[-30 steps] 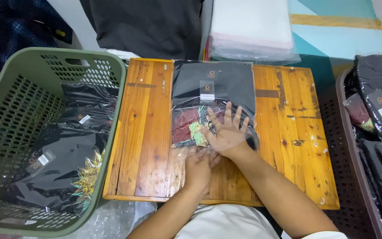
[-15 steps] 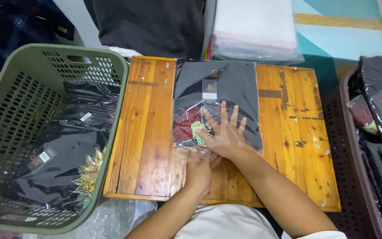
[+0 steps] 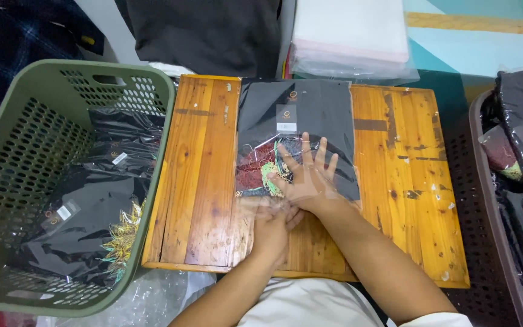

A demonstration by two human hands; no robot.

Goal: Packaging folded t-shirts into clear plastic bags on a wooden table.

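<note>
A folded black garment sealed in a glossy clear plastic bag lies flat on the desk, a low top of worn orange-brown wooden planks with dark stains, and it sits toward the far middle of that top. Red, green and yellow threadwork shows through the film at the bag's near-left corner. The right hand lies palm down on the near half of the bag, its fingers spread wide and flat, pressing rather than gripping. The left hand sits just below it at the bag's near edge, blurred, so I cannot tell whether its fingers pinch the film or only rest there. To the left, touching the desk's side, stands a green perforated plastic basket holding more shiny bagged black garments. On the right a dark brown lattice-walled crate holds others. Beyond the desk lies a stack of clear empty bags.
</note>
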